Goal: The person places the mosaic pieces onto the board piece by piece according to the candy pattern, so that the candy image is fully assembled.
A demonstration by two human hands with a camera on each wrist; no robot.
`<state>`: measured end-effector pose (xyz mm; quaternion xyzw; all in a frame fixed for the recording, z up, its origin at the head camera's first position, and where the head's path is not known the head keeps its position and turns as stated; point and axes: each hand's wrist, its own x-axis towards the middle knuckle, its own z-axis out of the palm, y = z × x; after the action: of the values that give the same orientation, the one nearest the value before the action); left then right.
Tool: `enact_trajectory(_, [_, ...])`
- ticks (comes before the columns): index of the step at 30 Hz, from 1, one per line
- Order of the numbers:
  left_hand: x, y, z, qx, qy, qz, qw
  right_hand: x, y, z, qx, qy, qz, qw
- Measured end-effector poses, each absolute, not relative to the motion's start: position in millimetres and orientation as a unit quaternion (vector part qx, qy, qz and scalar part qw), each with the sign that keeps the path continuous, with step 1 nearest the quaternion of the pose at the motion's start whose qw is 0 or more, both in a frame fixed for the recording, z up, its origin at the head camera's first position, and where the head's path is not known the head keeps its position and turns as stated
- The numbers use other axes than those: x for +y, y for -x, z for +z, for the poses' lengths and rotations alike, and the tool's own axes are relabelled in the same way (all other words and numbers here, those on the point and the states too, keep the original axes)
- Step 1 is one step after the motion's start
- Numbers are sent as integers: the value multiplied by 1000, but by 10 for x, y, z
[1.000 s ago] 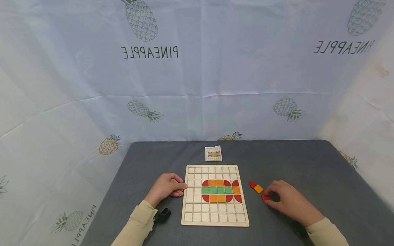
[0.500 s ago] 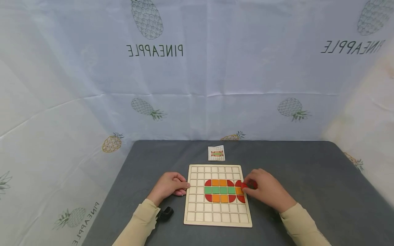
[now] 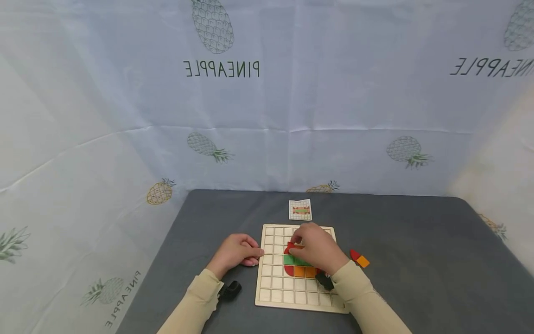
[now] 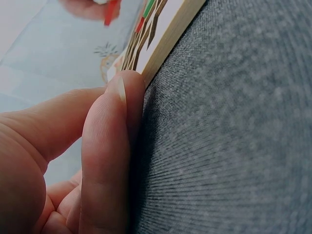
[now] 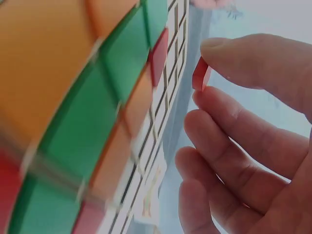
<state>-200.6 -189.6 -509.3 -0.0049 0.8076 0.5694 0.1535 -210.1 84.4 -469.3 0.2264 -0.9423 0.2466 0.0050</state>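
My right hand (image 3: pixel 319 248) pinches a red wooden tile (image 5: pixel 200 74) between thumb and forefinger, above the upper left part of the coloured pattern. Under it lies the pale wooden grid board (image 3: pixel 276 295), with green tiles (image 5: pixel 83 131), orange tiles (image 3: pixel 305 272) and red tiles set in its cells. Much of the pattern's right side is hidden by the right hand. My left hand (image 3: pixel 238 253) holds the board's left edge, thumb and forefinger tips (image 4: pixel 132 85) together there.
A red tile (image 3: pixel 354 254) and an orange square tile (image 3: pixel 362 261) lie on the dark table right of the board. Behind the board is a small printed pattern card (image 3: pixel 300 211). Black wrist devices (image 3: pixel 231 290) sit at both cuffs.
My right hand has picked up a red tile from the table and carried it left over the board. The left hand stays at the board's left edge.
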Motion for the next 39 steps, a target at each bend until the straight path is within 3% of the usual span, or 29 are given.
enact_trajectory(11, [-1890, 2004, -5090, 806, 6, 571, 155, 525, 2154, -4768, -943, -252, 216, 22])
enact_trajectory(39, [-1909, 2020, -5090, 805, 3, 572, 156, 471, 2159, -4812, -940, -263, 216, 15])
